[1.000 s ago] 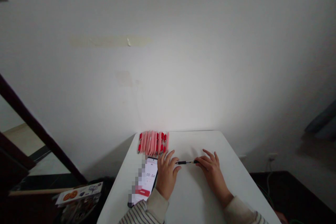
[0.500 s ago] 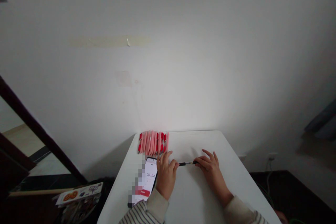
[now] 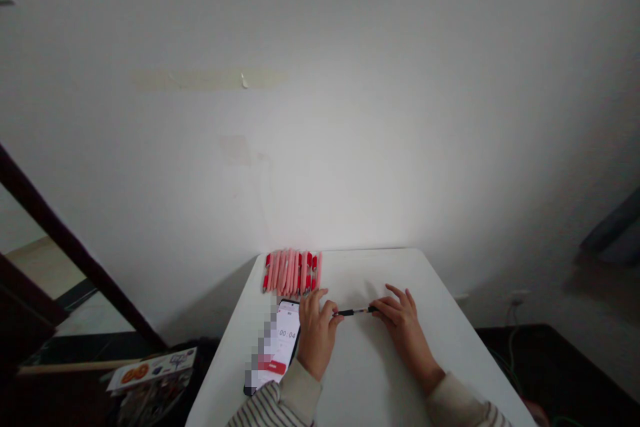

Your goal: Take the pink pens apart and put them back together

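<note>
A slim pen with black ends and a clear middle lies level between my hands, just over the white table. Its left end is pinched by the thumb and fingers of my left hand. On its right end, my right hand closes thumb and index finger, with the other fingers raised. Left of my left hand, a phone showing a timer rests on the table. Behind the phone is a row of pink and red pens, laid side by side.
The white table stands against a pale wall. On the floor side at left, a printed box sits on top of other items. A wall socket with a cable is at right.
My left fingers have shifted slightly along the pen, and a little more of its left end shows. My right hand stays in place.
</note>
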Available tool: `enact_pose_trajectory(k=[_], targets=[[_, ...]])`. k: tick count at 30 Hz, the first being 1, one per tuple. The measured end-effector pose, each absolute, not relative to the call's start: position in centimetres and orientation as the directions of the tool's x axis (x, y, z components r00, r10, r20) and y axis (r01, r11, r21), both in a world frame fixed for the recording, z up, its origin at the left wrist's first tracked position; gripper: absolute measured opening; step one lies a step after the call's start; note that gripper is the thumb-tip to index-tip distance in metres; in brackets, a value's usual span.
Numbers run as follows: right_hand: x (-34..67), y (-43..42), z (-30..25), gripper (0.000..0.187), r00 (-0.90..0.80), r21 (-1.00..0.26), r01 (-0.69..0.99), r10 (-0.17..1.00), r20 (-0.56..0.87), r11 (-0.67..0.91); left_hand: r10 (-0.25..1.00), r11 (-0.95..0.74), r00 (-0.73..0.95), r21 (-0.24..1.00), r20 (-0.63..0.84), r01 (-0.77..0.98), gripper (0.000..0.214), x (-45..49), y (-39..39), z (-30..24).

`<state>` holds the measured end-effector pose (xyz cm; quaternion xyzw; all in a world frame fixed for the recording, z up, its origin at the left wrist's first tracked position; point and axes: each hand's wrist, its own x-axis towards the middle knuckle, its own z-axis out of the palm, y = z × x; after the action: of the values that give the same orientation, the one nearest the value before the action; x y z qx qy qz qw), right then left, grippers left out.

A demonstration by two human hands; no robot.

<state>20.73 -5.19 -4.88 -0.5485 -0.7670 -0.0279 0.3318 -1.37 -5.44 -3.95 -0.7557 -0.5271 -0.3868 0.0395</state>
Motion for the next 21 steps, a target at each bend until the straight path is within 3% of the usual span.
enact_pose_trajectory(k=[11, 16, 21], targets=[[20.75, -5.21, -4.78, 0.020, -0.186, -0.343, 0.845, 0.827, 0.530, 0.410, 0.761, -0.432, 0.155, 0.313, 0.630, 0.846, 0.018, -1.32, -5.40, -3.78], [20.77, -5.21, -4.73, 0.020, -0.183, -0.357, 0.837, 0.828, 0.530, 0.414, 0.776, -0.439, 0.159, 0.341, 0.611, 0.832, 0.013, -1.45, -5.46, -3.86], [20.77, -5.28, -4.60, 0.020, -0.184, -0.378, 0.827, 0.836, 0.517, 0.416, 0.784, -0.445, 0.165, 0.356, 0.599, 0.822, 0.025, -1.45, -5.53, -3.80]])
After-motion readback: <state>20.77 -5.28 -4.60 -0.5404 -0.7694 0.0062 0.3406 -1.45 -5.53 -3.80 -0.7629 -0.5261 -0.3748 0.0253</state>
